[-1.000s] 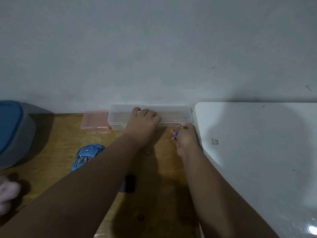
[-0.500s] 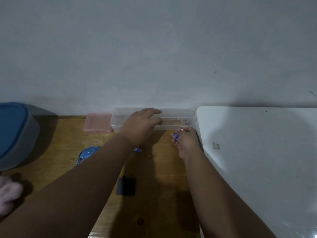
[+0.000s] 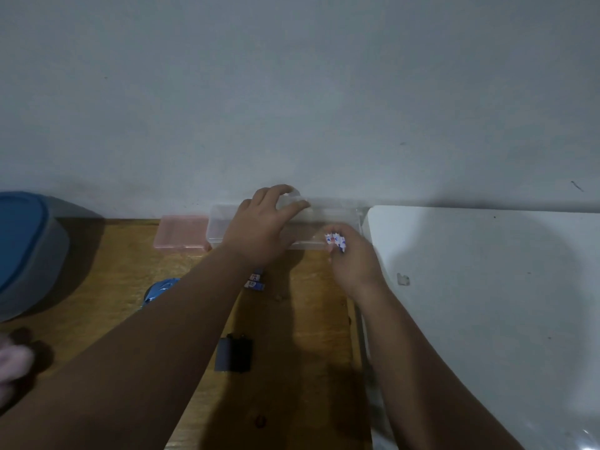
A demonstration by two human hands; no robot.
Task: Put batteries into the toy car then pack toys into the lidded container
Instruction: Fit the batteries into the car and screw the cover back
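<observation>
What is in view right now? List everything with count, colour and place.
clear box: one, transparent, back, against the wall
pink box: one, pink, just left of the clear box
lidded container: one, grey with blue lid, far left
toy car: one, blue, on the wooden table, partly behind the left forearm
loose batteries: two, blue and white, beside the left wrist
held batteries: about three, blue and white, in the right hand
black cover: one, black, on the table, centre
white surface: one, white, right side
pinkish blur: one, left edge, unidentifiable
left hand: one, grips the clear box
right hand: one, pinches the held batteries
</observation>
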